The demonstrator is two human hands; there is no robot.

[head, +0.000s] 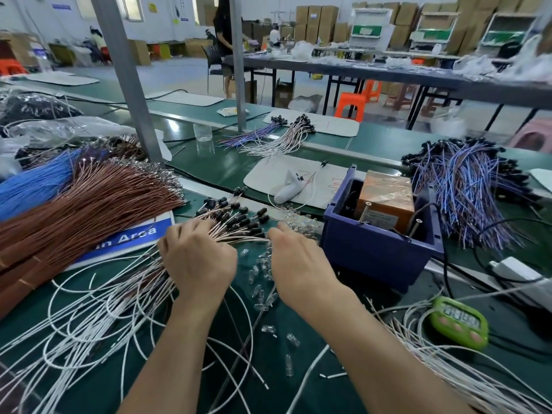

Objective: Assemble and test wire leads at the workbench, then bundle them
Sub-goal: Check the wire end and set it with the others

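Your left hand (198, 261) grips the bundle of leads (236, 224) at the middle of the desk (388, 138). The fingers are curled round the pale wires, and the black caps fan away from you. Your right hand (301, 264) meets the same bundle from the right. Its fingers bend out of sight behind the back of the hand, so you cannot tell whether they pinch a wire.

Small clear bulbs (263, 276) lie scattered between and under both hands. Loose white wires (89, 309) loop across the near left. A heap of brown wires (89, 210) and blue wires (35, 183) crowds your left side and partly covers a blue sign (128, 234) that reads "Area".

Just right of your right hand is a blue bin (379, 243) holding an orange box (385, 198). Behind it lies a pile of purple wires (466, 186). A green timer (460, 324) sits near right, its digits blurred.
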